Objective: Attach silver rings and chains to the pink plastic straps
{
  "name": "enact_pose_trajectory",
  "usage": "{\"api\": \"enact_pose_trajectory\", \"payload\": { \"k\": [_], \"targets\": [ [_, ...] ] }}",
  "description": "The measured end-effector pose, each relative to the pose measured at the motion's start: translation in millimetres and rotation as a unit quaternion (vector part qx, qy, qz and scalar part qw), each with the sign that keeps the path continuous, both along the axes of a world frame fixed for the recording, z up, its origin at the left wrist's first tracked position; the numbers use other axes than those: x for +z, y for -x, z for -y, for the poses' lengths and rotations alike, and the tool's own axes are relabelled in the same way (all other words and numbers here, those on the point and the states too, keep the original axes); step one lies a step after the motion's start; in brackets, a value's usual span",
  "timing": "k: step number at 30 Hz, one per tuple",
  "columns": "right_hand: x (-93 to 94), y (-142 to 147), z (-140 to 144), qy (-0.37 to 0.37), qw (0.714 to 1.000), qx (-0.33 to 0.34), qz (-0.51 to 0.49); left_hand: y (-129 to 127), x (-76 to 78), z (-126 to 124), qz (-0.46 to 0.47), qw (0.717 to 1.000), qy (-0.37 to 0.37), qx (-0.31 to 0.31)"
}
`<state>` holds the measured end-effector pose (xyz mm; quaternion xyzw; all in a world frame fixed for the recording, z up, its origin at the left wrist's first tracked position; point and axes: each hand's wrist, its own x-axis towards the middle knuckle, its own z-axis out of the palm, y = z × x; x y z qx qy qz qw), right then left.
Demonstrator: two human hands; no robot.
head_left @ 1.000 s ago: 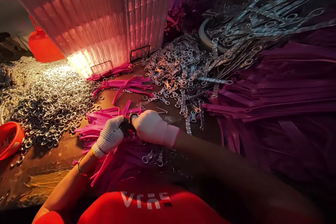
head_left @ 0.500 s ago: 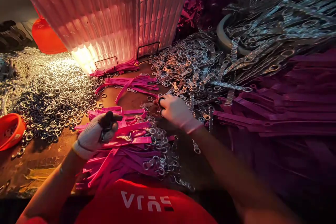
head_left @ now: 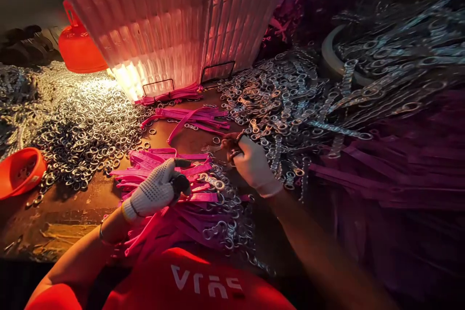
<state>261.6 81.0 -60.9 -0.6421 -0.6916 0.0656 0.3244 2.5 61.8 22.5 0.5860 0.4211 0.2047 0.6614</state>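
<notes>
Dim, reddish light falls across a worn brown workbench (head_left: 61,223) heaped with hardware. At the far left edge sits an orange bowl (head_left: 20,172), and behind it spreads a wide heap of loose metal rings (head_left: 80,131). Further back stand an orange jug (head_left: 80,46) and a ribbed, glowing translucent container (head_left: 170,24). Near the front, the gloved left hand (head_left: 154,193) is closed around a small dark tool (head_left: 180,183), resting on a pile of pink straps (head_left: 181,193) whose ends carry metal rings. Just right of that, the gloved right hand (head_left: 252,164) reaches to the edge of a heap of metal clasps (head_left: 283,106), its fingertips pinched together over a small piece; what exactly it grips is too small to tell. Far right, darker purple straps (head_left: 392,174) lie stacked in shadow.
</notes>
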Motion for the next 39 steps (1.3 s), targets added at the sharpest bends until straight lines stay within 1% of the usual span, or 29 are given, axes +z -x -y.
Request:
{"api": "enact_pose_trajectory", "payload": {
  "k": [2,4,6,8,11,13,14,16,18,20,21,24,25,26,27,28,31,33,35,37,39],
  "targets": [
    [25.6,23,25,0.008,0.988,0.092,-0.121,-5,-0.3,1,-0.031,0.995,-0.087,-0.029],
    [47.9,46,45,0.027,0.971,0.169,-0.166,-11,0.9,2,-0.049,0.986,-0.152,-0.041],
    [61.4,63,58,0.045,0.96,0.201,-0.189,-16,3.3,3,-0.058,0.98,-0.185,-0.04],
    [65.5,70,65,0.044,0.956,0.187,-0.222,-19,5.7,7,-0.047,0.981,-0.188,-0.024],
    [62.5,71,74,0.003,0.959,0.132,-0.252,-19,6.3,13,-0.019,0.984,-0.174,0.034],
    [60.8,72,80,-0.016,0.97,0.11,-0.214,-17,4.5,16,-0.026,0.981,-0.182,0.064],
    [61.1,73,83,-0.017,0.978,0.104,-0.178,-16,3.3,16,-0.032,0.98,-0.187,0.065],
    [63.9,75,88,-0.003,0.991,0.094,-0.097,-16,1.8,14,-0.025,0.981,-0.184,0.049],
    [68.6,76,90,0.015,0.995,0.087,-0.051,-17,2.0,12,-0.008,0.987,-0.156,0.03],
    [73.0,75,91,0.019,0.993,0.09,-0.07,-20,3.8,9,0.003,0.989,-0.142,0.035],
    [74.4,74,90,0.017,0.99,0.095,-0.099,-22,5.1,8,0.002,0.987,-0.155,0.043],
    [73.8,70,89,0.016,0.975,0.114,-0.191,-28,8.0,6,-0.02,0.966,-0.245,0.078],
    [72.0,69,89,0.017,0.971,0.118,-0.208,-30,8.6,4,-0.031,0.959,-0.269,0.085],
    [69.4,68,88,0.016,0.97,0.116,-0.214,-31,8.9,3,-0.037,0.956,-0.278,0.087],
    [66.2,67,87,0.011,0.971,0.111,-0.212,-33,9.1,2,-0.038,0.959,-0.269,0.083],
    [62.6,66,86,0.003,0.974,0.102,-0.203,-34,9.2,0,-0.034,0.966,-0.245,0.072],
    [52.1,64,83,-0.014,0.984,0.068,-0.161,-37,9.4,-2,-0.006,0.987,-0.155,0.035],
    [47.8,64,82,-0.017,0.989,0.046,-0.138,-39,8.9,0,0.01,0.991,-0.128,0.029],
    [47.7,64,80,-0.028,0.992,0.025,-0.119,-41,7.2,2,0.022,0.991,-0.122,0.045],
    [52.3,62,77,-0.039,0.996,0.005,-0.083,-44,4.6,3,0.038,0.992,-0.103,0.064],
    [59.9,60,73,-0.019,0.999,-0.005,-0.033,-48,2.4,1,0.058,0.993,-0.066,0.078]
  ]
}}
